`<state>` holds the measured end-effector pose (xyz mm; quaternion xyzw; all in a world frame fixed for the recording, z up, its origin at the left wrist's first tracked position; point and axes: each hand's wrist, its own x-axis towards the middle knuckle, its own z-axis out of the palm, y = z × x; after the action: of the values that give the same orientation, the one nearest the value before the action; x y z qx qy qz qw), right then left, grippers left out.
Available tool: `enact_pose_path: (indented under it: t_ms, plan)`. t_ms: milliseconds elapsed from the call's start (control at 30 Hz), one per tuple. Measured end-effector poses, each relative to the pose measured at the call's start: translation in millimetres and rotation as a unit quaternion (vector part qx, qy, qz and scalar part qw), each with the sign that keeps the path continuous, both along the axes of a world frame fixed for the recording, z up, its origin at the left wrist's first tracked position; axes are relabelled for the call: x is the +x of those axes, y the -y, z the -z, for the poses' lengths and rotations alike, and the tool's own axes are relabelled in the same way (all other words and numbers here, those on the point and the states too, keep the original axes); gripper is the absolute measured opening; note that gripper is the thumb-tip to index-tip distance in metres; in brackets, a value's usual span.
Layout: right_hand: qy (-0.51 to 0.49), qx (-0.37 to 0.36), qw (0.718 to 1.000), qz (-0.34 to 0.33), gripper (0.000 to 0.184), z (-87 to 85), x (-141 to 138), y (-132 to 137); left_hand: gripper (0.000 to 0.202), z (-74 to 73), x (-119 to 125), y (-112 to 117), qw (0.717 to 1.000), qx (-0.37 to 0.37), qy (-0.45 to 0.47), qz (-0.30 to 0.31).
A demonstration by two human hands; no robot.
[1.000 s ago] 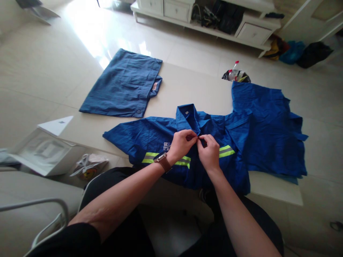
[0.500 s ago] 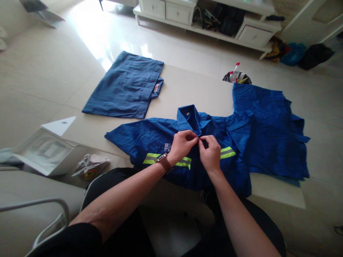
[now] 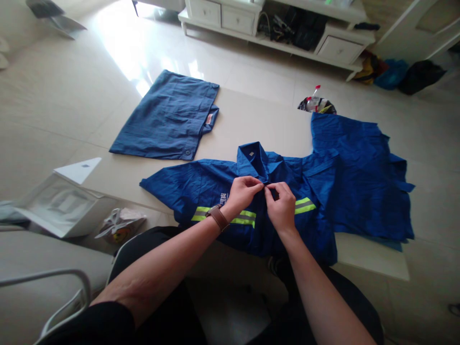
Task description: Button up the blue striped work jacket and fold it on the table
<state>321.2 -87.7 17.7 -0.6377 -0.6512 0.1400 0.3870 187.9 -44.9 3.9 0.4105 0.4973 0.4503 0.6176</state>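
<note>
A bright blue work shirt (image 3: pixel 201 184) with yellow-green reflective stripes lies spread on a low beige table (image 3: pixel 251 122), collar away from me. My left hand (image 3: pixel 242 191), with a brown watch on its wrist, pinches the shirt's front edge just below the collar. My right hand (image 3: pixel 282 203) pinches the facing edge, and the fingertips of both hands meet at the placket. Both hands are closed on the cloth. Whatever small thing sits between the fingertips is hidden.
A folded darker blue garment (image 3: pixel 167 115) lies at the table's far left. Another blue garment (image 3: pixel 362 175) is spread at the right. A plastic bag with bottles (image 3: pixel 316 103) sits on the floor behind. A white box (image 3: pixel 59 203) and a bag (image 3: pixel 118 225) stand left of me.
Hardly anything has changed: both hands stay pinched together on the shirt front, with only tiny finger shifts and a slight camera move.
</note>
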Motion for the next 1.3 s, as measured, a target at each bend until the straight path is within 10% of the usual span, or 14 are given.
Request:
enact_pose_path:
  t_ms: [1300]
  plan:
    - [-0.034,0.049,0.997,0.044,0.015,0.3,-3.5,2.5,0.038,-1.1,4.2,1.5,0.993,-0.046,0.112,-0.008]
